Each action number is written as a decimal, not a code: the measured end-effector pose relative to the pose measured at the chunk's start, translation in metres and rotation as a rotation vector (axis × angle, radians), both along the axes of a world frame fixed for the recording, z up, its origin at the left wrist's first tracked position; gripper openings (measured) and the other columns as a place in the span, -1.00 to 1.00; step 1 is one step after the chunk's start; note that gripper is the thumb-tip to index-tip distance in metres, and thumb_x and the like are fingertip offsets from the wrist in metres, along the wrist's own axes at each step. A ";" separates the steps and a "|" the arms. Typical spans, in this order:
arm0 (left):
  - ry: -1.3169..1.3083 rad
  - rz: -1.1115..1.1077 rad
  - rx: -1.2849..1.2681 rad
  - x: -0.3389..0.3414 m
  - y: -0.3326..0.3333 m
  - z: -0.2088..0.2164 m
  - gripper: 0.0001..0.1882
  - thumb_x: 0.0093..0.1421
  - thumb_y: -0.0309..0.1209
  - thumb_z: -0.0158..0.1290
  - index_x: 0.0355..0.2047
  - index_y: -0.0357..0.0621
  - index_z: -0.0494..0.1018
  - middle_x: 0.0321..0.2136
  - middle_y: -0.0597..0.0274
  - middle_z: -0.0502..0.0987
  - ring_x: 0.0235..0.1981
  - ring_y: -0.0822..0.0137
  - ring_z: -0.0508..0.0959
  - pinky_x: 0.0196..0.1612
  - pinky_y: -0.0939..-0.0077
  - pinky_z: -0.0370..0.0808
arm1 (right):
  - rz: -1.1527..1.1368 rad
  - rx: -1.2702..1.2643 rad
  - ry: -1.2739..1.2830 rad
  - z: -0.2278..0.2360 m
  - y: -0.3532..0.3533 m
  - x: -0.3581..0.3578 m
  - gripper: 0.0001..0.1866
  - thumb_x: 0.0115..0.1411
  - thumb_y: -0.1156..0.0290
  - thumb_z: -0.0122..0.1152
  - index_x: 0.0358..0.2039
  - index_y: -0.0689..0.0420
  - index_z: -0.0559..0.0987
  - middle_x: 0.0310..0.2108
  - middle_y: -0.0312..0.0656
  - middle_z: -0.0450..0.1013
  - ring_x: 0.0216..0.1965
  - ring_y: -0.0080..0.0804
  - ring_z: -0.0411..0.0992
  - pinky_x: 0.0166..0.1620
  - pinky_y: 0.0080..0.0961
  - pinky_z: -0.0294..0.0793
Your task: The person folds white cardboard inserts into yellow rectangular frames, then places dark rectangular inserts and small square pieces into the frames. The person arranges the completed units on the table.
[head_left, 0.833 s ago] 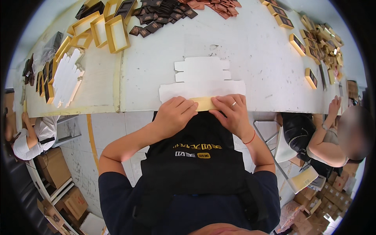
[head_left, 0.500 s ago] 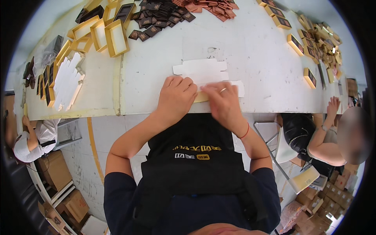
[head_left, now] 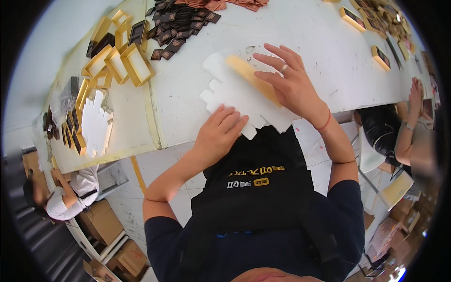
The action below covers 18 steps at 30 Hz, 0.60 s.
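Note:
A white die-cut card blank (head_left: 235, 91) with notched edges lies slanted on the table in front of me, its near corners at the table's edge. Along its far right side runs a gold strip (head_left: 251, 77), smeared by motion. The fingers of my left hand (head_left: 221, 134) are bent over the near left edge of the blank and grip it; the thumb is not clearly seen. Over the strip's right side is my right hand (head_left: 293, 84), open, its fingers spread. Whether its thumb touches the strip, I cannot tell.
Gold box frames (head_left: 124, 61) and a stack of white card blanks (head_left: 95, 124) stand to the left. Small dark packets (head_left: 176, 28) lie heaped at the back, beside reddish-brown ones (head_left: 216, 4). Gold boxes (head_left: 352, 19) fill the far right. People sit at both sides.
The blank has turned and lies slanted, with more of it showing. My right hand has lifted off, rightward and away from me, its fingers now spread. My left hand has shifted. The whole view has turned.

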<state>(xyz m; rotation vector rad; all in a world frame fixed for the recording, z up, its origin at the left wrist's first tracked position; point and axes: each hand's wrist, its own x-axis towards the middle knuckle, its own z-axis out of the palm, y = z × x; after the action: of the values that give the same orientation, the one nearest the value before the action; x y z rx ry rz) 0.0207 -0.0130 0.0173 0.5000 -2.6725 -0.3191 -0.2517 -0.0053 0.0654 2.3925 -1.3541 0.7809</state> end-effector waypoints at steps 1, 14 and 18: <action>0.021 0.039 -0.020 -0.004 0.004 0.000 -0.47 -0.01 -0.44 0.32 0.04 -0.05 0.55 -0.11 0.26 0.52 -0.06 0.18 0.51 -0.02 0.30 0.49 | 0.019 0.084 -0.113 0.005 0.010 0.006 -0.62 -0.12 0.50 0.44 -0.20 0.10 0.63 -0.10 -0.14 0.51 0.10 -0.08 0.41 0.15 -0.14 0.42; 0.107 0.168 0.177 0.010 -0.021 0.023 -0.80 0.14 -0.44 0.28 -0.23 -0.13 0.55 -0.40 0.21 0.63 -0.43 0.20 0.61 -0.38 0.42 0.53 | -0.097 0.439 -0.516 -0.044 0.064 0.044 -0.83 0.09 0.49 0.37 -0.28 0.10 0.60 -0.26 -0.25 0.51 -0.22 -0.22 0.44 -0.18 -0.36 0.44; 0.229 0.433 0.550 0.008 -0.023 0.008 -0.83 0.17 -0.45 0.26 -0.23 -0.11 0.55 -0.30 0.24 0.59 -0.44 0.19 0.58 -0.36 0.41 0.53 | -0.239 0.602 -0.654 -0.039 0.055 0.054 -0.77 0.12 0.51 0.32 -0.17 0.10 0.61 -0.23 -0.21 0.50 -0.16 -0.21 0.43 -0.14 -0.33 0.41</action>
<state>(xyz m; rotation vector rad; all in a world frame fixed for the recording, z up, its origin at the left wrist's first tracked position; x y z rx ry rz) 0.0287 -0.0363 0.0253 1.1057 -2.1588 -0.9193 -0.1980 0.0494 0.0259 2.3885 -2.3686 1.3028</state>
